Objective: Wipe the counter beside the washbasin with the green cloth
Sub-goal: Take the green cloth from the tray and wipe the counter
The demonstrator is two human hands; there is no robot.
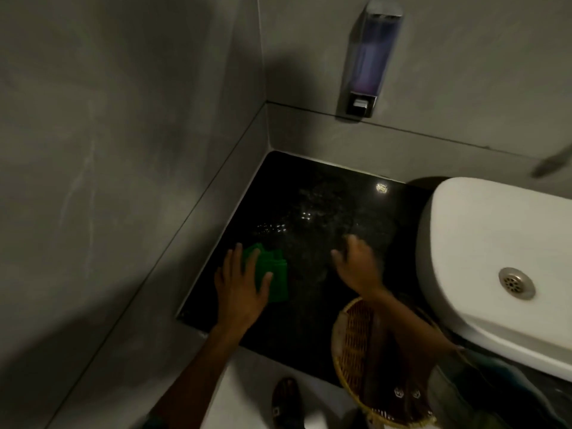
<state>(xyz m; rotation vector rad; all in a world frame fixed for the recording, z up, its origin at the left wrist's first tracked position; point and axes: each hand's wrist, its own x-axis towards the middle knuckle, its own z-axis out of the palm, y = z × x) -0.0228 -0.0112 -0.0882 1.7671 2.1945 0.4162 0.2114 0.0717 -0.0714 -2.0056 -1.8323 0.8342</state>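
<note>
The black speckled counter (325,199) fills the corner left of the white washbasin (483,243). A folded green cloth (274,274) lies on the counter's left part. My left hand (240,287) rests flat on the cloth, fingers spread, covering its left side. My right hand (359,264) hovers over the middle of the counter, blurred, fingers apart and holding nothing.
A woven wicker basket (356,345) sits under my right forearm at the counter's front edge. A soap dispenser (370,57) hangs on the grey wall above. The basin drain (516,283) is at right. A sandalled foot (286,400) shows on the floor below.
</note>
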